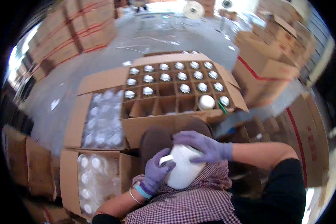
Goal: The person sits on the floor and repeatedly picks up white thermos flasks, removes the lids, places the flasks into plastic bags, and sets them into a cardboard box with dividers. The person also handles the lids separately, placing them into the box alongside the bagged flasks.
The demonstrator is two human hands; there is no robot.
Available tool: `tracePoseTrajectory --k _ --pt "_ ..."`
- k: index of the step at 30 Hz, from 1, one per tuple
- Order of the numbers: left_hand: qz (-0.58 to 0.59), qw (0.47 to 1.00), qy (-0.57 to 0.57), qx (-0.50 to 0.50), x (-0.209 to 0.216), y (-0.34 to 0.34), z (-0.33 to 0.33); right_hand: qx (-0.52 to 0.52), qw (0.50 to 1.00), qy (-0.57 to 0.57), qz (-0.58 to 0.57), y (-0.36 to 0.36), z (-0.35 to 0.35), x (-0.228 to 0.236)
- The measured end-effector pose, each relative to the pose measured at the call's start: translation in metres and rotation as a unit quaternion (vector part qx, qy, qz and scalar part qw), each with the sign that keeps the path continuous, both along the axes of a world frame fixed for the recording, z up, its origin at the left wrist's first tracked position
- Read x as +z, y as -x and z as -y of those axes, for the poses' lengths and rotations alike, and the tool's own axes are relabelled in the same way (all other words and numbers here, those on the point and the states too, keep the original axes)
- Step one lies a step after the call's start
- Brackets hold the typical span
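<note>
While a white jar (183,165) is held at lap level over a checked apron (190,203), both gloved hands are seen closed on it. The left hand (155,172) is wrapped round the jar's left shoulder, its fingers (161,156) curled against the wall beside a small white piece, possibly a label or tab, whose nature cannot be told. The right hand (207,146) is laid over the top of the jar, fingers spread and pressed down across the upper wall and shoulder. Neither hand is released; both are grasping the jar.

The jar is judged to be rigid and smooth-walled, of opaque white plastic or glass; which of the two cannot be determined. If glass, it would be fragile and moderately heavy; if plastic, light and slightly yielding under pressure. A glossy wall against thin purple gloves suggests some risk of slipping, so a hold round the body with a second hand at the shoulder or neck, as shown, is considered sound. Whether the jar is filled cannot be seen.

Ahead of the person, an open partitioned carton (175,112) is noted, most cells occupied by jars with silver lids (164,77), the near row largely vacant, one white jar (206,102) standing uncapped. To the left, two open cartons (72,123) of clear bagged containers are recorded. Stacked cartons (267,56) stand about the concrete floor (112,56).
</note>
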State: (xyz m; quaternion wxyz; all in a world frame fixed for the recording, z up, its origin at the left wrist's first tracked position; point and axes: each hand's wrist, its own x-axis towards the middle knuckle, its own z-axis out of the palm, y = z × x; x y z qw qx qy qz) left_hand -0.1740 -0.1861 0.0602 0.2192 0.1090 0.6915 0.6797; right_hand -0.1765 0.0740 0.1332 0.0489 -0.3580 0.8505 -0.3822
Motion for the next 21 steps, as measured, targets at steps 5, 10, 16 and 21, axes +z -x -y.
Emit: tracePoseTrajectory --k 5,10,16,21 --pt "0.08 0.996 0.01 -0.024 0.029 -0.003 -0.01 -0.054 0.98 0.11 0.158 0.028 -0.029 -0.048" --pt "0.13 0.988 -0.041 -0.075 0.038 0.015 0.009 -0.368 0.911 -0.186 0.006 0.13 -0.095 -0.041" --pt "0.187 0.98 -0.019 -0.064 0.045 0.032 0.012 -0.592 0.697 -0.387 0.118 0.169 -0.21 -0.082" --pt "0.184 0.981 -0.007 -0.065 0.045 0.035 0.011 -0.494 0.72 -0.469 0.131 0.154 -0.223 -0.094"
